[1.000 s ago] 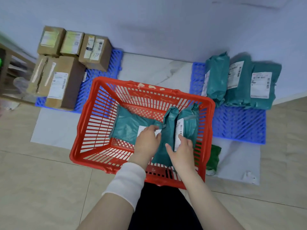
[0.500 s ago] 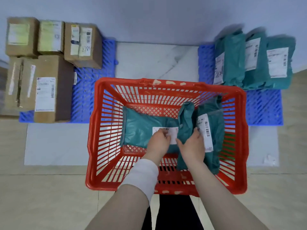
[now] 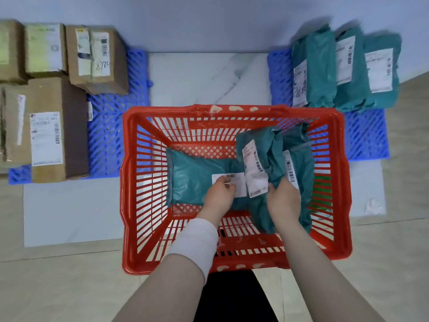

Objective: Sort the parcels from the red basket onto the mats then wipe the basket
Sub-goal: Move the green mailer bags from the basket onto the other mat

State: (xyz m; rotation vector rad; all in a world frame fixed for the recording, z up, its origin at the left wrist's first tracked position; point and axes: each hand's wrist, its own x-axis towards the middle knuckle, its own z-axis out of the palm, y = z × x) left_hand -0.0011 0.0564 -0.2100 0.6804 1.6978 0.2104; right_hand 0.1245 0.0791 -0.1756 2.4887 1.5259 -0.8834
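Observation:
The red basket [image 3: 139, 182] stands on the floor in front of me. Inside lies a flat teal parcel [image 3: 192, 175] with a white label. My left hand [image 3: 219, 196] rests on that label, fingers curled at its edge. To the right, two upright teal parcels [image 3: 299, 173] lean together in the basket. My right hand [image 3: 282, 201] grips them low down, between their white labels. A blue mat [image 3: 111, 135] on the left carries cardboard boxes [image 3: 58, 129]. Another blue mat [image 3: 364, 135] on the right carries three teal parcels [image 3: 348, 70].
A pale wall runs behind both mats. White marble-look sheet [image 3: 204, 75] covers the floor between the mats and under the basket. A green thing [image 3: 321, 189] shows through the basket's right wall. Tan floor tiles lie around.
The view has steadied and drawn closer over the basket. The upright teal parcels have twisted, so a second white label now faces up beside my right hand.

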